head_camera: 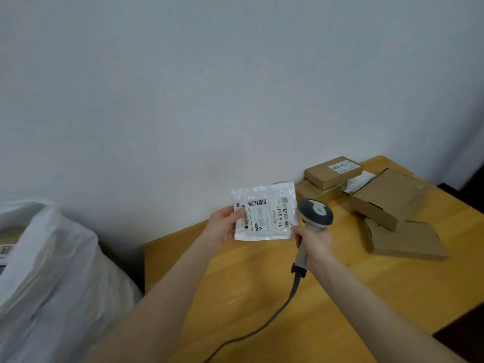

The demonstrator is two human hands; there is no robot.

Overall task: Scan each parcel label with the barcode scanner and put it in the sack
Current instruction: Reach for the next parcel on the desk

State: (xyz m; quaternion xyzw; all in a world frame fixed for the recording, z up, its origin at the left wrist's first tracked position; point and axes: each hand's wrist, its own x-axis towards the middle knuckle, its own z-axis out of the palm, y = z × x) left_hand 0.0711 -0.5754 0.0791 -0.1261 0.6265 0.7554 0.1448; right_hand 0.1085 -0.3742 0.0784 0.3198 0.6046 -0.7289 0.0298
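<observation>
A flat white plastic parcel (264, 213) with a printed barcode label faces me above the wooden table (327, 297). My left hand (222, 225) pinches its left edge, thumb on the label side. My right hand (314, 241) grips the handle of a grey barcode scanner (315, 210); its head sits just right of the parcel, and the fingertips touch the parcel's lower right corner. The scanner's dark cable (277, 313) trails toward me across the table. A large white sack (52, 279) stands open at the left, beside the table.
Several brown cardboard boxes lie at the table's far right: a labelled one (334, 171) stacked by the wall, a larger one (387, 197) resting on a flat one (406, 239). A white wall stands behind. The table's left edge borders a dark gap by the sack.
</observation>
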